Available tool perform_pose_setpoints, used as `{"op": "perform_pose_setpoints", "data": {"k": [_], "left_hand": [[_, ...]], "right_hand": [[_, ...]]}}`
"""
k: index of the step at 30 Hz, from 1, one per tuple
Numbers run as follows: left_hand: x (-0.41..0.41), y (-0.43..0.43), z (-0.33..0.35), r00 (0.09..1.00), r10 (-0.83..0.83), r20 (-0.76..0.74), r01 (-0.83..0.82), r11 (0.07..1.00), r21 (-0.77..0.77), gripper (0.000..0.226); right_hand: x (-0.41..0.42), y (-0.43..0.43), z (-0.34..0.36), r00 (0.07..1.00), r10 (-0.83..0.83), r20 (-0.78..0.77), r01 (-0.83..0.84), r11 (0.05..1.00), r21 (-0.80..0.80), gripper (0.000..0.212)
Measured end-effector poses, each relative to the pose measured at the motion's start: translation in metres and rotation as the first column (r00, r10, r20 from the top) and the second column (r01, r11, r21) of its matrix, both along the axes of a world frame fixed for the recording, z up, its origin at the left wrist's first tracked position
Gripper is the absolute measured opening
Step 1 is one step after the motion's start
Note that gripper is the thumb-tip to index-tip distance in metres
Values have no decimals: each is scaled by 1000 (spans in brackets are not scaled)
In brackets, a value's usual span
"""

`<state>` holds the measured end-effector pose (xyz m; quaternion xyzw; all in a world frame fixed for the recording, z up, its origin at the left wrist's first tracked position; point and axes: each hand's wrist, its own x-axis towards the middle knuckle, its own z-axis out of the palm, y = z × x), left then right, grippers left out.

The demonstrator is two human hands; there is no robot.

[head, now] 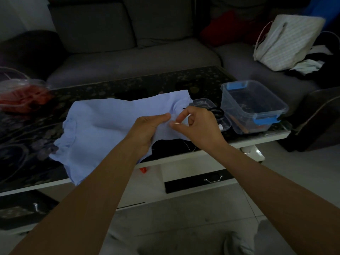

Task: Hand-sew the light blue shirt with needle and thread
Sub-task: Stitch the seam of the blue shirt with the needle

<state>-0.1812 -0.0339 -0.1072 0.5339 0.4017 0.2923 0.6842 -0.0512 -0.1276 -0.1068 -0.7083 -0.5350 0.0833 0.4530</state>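
Observation:
The light blue shirt lies spread over the dark patterned coffee table, its near edge hanging past the table's front. My left hand grips a raised fold of the shirt at its right part, thumb on top. My right hand pinches a thin needle that lies level, its tip at the fabric beside my left thumb. A short dark bit of thread shows above my right forefinger; the rest of the thread is too faint to trace.
A clear plastic box with blue clasps stands at the table's right end, a smaller clear sewing box beside it behind my right hand. A clear container of red things sits far left. Grey sofa behind, white bag on it.

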Motion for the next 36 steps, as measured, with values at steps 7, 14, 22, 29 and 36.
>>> {"op": "perform_pose_setpoints", "data": {"k": [7, 14, 22, 29, 36], "left_hand": [[0, 0, -1, 1000, -8, 22, 7, 1000, 31, 26], [-1, 2, -3, 997, 24, 71, -26, 999, 26, 14], [-2, 2, -2, 998, 7, 59, -10, 998, 61, 14], [-4, -4, -1, 997, -52, -63, 59, 991, 118, 29], [-11, -2, 6, 988, -85, -131, 120, 951, 284, 57]], "right_hand": [[2, 2, -2, 995, 82, 50, -85, 993, 76, 5], [-1, -12, 2, 918, 396, 31, -394, 918, -42, 4], [2, -16, 4, 872, 481, -86, -488, 867, -103, 5], [14, -3, 3, 948, 212, -238, -222, 975, -13, 17], [25, 2, -2, 939, 171, -300, -190, 981, -34, 45]]}}
